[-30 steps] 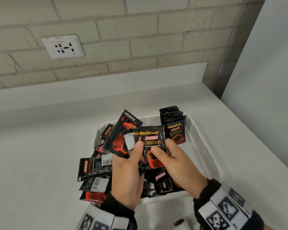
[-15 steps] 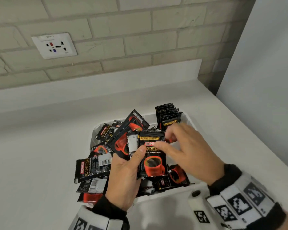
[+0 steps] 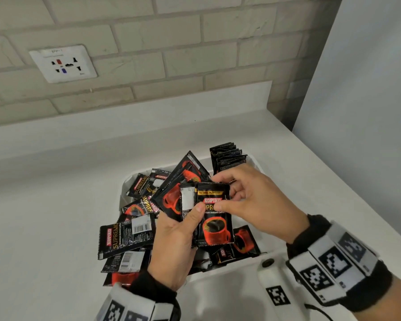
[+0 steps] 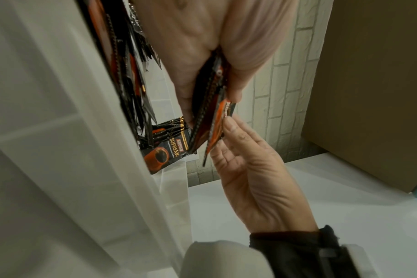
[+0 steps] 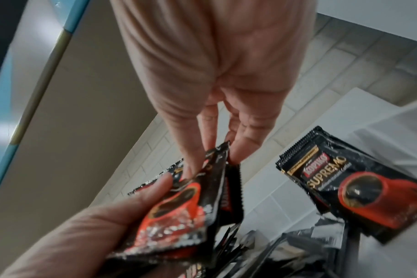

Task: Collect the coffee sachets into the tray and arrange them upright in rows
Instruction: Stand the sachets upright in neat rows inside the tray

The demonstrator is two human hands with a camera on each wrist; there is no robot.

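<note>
My left hand [image 3: 171,249] grips a fan of coffee sachets [image 3: 188,200] above the white tray [image 3: 232,267] on the surface [image 3: 44,216]. My right hand [image 3: 257,202] pinches the front sachet [image 3: 214,218] at its top corner. More sachets stand upright in a row [image 3: 228,156] at the tray's far right corner.

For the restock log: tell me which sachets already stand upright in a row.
Only the row of sachets at the tray's far right corner; the rest lie loose or sit in the hands.

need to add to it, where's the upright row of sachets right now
In the head view, the upright row of sachets stands in the tray's far right corner, just beyond the right hand.
</note>
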